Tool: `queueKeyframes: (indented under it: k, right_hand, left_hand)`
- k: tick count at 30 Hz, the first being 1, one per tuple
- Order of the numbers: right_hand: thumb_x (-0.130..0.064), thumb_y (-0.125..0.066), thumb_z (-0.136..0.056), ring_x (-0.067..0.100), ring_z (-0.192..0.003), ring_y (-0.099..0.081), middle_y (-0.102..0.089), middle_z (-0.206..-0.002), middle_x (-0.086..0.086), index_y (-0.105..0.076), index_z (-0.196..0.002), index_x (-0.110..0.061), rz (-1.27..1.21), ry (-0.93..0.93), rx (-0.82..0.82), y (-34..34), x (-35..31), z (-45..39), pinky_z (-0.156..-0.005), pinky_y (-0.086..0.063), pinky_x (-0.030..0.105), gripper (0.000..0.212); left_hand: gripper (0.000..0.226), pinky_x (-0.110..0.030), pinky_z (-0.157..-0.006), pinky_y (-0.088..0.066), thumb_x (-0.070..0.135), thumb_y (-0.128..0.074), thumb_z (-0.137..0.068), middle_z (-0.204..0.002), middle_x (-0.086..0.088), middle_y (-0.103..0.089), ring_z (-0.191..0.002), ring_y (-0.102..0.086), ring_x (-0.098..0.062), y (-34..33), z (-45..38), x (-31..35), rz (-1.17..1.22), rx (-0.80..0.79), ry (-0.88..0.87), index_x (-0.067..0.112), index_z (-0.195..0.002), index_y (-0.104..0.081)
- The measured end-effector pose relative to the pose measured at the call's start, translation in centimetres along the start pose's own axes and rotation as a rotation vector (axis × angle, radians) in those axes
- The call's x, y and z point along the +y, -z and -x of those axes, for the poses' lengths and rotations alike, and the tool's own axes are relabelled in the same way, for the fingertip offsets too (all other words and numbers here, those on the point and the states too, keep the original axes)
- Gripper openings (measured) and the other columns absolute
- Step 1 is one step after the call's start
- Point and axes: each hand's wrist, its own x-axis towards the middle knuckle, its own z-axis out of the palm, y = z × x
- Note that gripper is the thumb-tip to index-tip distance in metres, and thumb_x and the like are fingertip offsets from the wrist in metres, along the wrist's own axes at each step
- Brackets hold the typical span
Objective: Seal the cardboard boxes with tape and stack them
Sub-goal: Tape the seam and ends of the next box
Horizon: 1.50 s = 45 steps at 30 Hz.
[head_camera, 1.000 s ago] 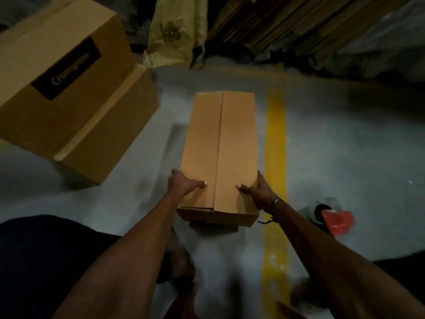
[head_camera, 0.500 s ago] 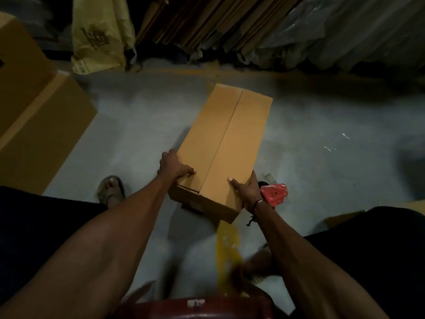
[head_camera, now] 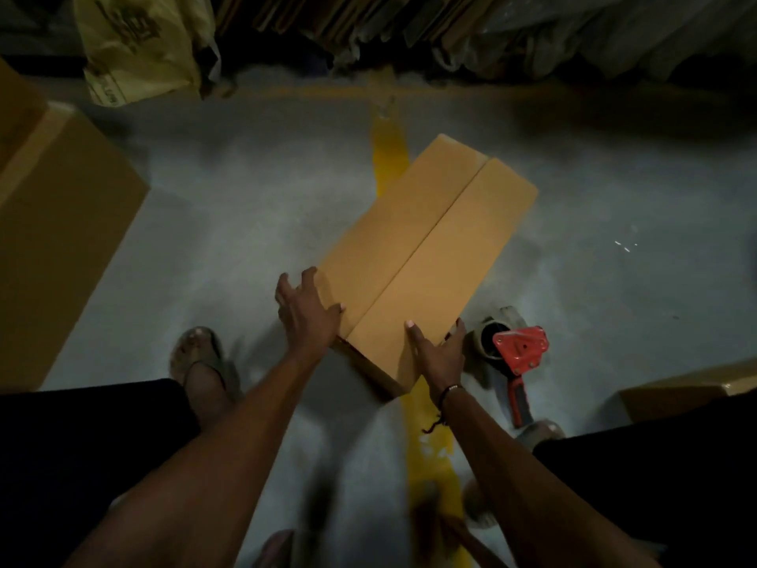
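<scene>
A dim warehouse or packing store: a bare grey concrete floor (head_camera: 254, 223) carries a painted yellow line (head_camera: 389, 157), and flattened cardboard sheets (head_camera: 311, 14) lean in a row along the far wall beside plastic-wrapped bundles (head_camera: 594, 30) and a yellow sack (head_camera: 139, 43). Large brown cartons (head_camera: 61, 223) stand at the left, and a red tape dispenser (head_camera: 518, 354) lies on the floor.

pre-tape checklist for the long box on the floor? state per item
1. Flaps of the long box closed, meeting at the centre seam: ok.
2. Seam taped: not ok, no tape visible.
3. Left hand steadying the near end: ok, fingers spread on the corner.
4. Right hand on the near end: ok, thumb on top.
5. Tape dispenser nearby: ok, on the floor right of the box, unheld.
6. Tape left on the roll: cannot tell.
</scene>
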Motion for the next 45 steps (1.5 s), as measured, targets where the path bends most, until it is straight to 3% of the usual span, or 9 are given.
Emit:
queueKeyframes:
  k: [3,5,11,15,19,22,30,35,45]
  right_hand:
    - [-0.073,-0.084,-0.061,0.032,-0.146,-0.036,-0.032,-0.163,0.005,-0.014,-0.161,-0.031,0.006,-0.026,-0.016,1.4,-2.2,-3.4,-0.114,-0.038,0.058,0.129]
    - [-0.072,-0.086,-0.057,0.037,-0.14,-0.042,-0.034,-0.162,0.005,-0.016,-0.158,-0.037,-0.033,-0.117,-0.046,2.3,-4.1,-6.5,-0.103,-0.047,0.065,0.128]
    - [-0.043,-0.087,-0.077,0.044,-0.112,-0.059,-0.047,-0.138,0.014,-0.036,-0.127,-0.024,0.149,-0.236,-0.125,3.0,-6.0,-8.7,-0.067,-0.06,0.063,0.074]
    - [-0.03,-0.082,-0.086,0.038,-0.096,-0.064,-0.051,-0.117,0.013,-0.036,-0.126,-0.014,0.228,-0.175,-0.188,1.0,-6.0,-5.9,-0.068,-0.062,0.058,0.062]
    - [-0.039,-0.078,-0.089,0.035,-0.076,-0.074,-0.07,-0.091,0.018,-0.059,-0.088,-0.007,0.384,-0.049,-0.231,-1.2,-6.0,-3.9,-0.061,-0.063,0.052,0.037]
    - [-0.064,-0.061,-0.091,0.035,-0.068,-0.07,-0.07,-0.077,0.018,-0.064,-0.073,-0.003,0.704,0.134,-0.155,-1.1,-5.8,-4.1,-0.055,-0.056,0.041,0.064]
    - [-0.051,-0.064,-0.092,0.044,-0.117,-0.046,-0.048,-0.126,0.025,-0.05,-0.128,-0.009,0.991,0.406,0.075,5.9,-9.2,-11.7,-0.095,-0.045,0.051,0.057]
    - [-0.072,-0.068,-0.08,0.047,-0.143,-0.024,-0.02,-0.159,0.02,-0.026,-0.155,-0.028,1.044,0.204,0.032,7.9,-13.3,-18.0,-0.11,-0.031,0.069,0.097]
    - [-0.099,-0.048,-0.062,0.049,-0.135,-0.028,-0.022,-0.152,0.019,-0.022,-0.155,-0.033,1.268,0.224,0.064,7.0,-12.0,-18.2,-0.099,-0.035,0.065,0.117]
  left_hand:
    - [0.064,-0.052,-0.118,-0.035,0.049,-0.067,-0.095,-0.165,-0.025,-0.008,-0.15,-0.021,-0.045,-1.8,4.6,1.6,0.234,0.173,0.089,0.032,-0.152,-0.042]
    - [0.081,-0.045,-0.119,-0.034,0.064,-0.066,-0.09,-0.167,-0.026,-0.001,-0.152,-0.022,-0.043,-3.1,6.8,2.9,0.349,0.071,0.156,0.038,-0.158,-0.03]
    - [0.14,-0.042,-0.11,-0.046,0.05,-0.095,-0.064,-0.164,-0.024,0.023,-0.14,-0.043,-0.045,-4.0,7.8,4.3,0.248,-0.192,0.207,0.036,-0.164,0.003]
    - [0.136,-0.043,-0.115,-0.039,0.05,-0.095,-0.063,-0.167,-0.025,0.014,-0.146,-0.036,-0.045,-1.5,4.3,0.9,0.133,-0.229,0.154,0.033,-0.165,-0.007]
    - [0.137,-0.046,-0.12,-0.031,0.055,-0.095,-0.057,-0.167,-0.024,0.003,-0.15,-0.027,-0.045,2.8,-0.7,-2.8,0.04,-0.299,0.038,0.028,-0.165,-0.015]
    - [0.14,-0.047,-0.121,-0.032,0.057,-0.095,-0.048,-0.163,-0.021,-0.01,-0.148,-0.029,-0.044,5.2,-3.8,-4.3,-0.014,-0.359,-0.018,0.027,-0.163,-0.022]
    - [0.118,-0.048,-0.119,-0.036,0.014,-0.089,-0.072,-0.168,-0.016,0.021,-0.154,-0.013,-0.044,4.5,-3.6,-1.9,0.066,-0.306,0.157,0.032,-0.164,-0.017]
    - [0.078,-0.067,-0.112,-0.03,0.037,-0.058,-0.094,-0.168,-0.014,0.017,-0.153,-0.003,-0.044,0.1,-0.8,0.3,-0.003,0.025,0.145,0.022,-0.162,-0.022]
    - [0.096,-0.069,-0.117,-0.015,0.068,-0.053,-0.093,-0.167,-0.019,0.021,-0.151,0.0,-0.053,1.1,-8.8,-2.0,-0.207,-0.127,0.018,0.026,-0.164,-0.004]
